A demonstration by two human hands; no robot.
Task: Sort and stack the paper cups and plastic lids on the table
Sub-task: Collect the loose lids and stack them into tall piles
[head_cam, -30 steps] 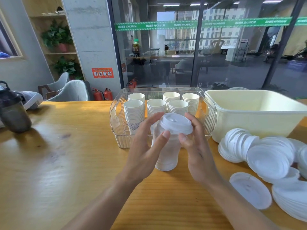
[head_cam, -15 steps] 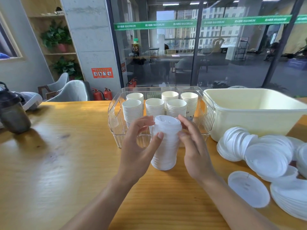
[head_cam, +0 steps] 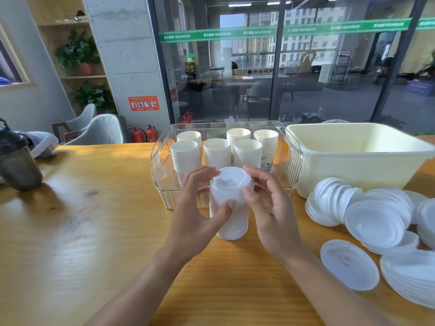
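Both hands are wrapped around a tall stack of white plastic lids [head_cam: 229, 208] standing upright on the wooden table [head_cam: 94, 220], right in front of the clear bin. Left hand [head_cam: 195, 212] has its thumb pressed on the front of the stack and the fingers curled round the far side near the top, so it's gripping it. Right hand [head_cam: 270, 208] does the same from the other side, thumb on the upper front edge and fingers curved behind the top lid, so that one's clamped on the stack too. Bottom of the stack sits on the table, and the whole thing leans a little.

Behind it, the clear plastic bin [head_cam: 162, 175] holds 6 stacks of paper cups [head_cam: 216, 151], all upright and open side up, in 2 rows. Just beside the bin on the right is a pale yellow tub [head_cam: 353, 165]; can't see anything inside it from this angle.

Loose lids [head_cam: 376, 220] are piled on the table in front of the tub, some nested and tipped over on their sides, spreading toward the right edge. 1 single lid [head_cam: 349, 264] lies flat by itself near the right forearm.

Far left there's a dark shaker bottle [head_cam: 18, 161] on the table, well apart from everything else.
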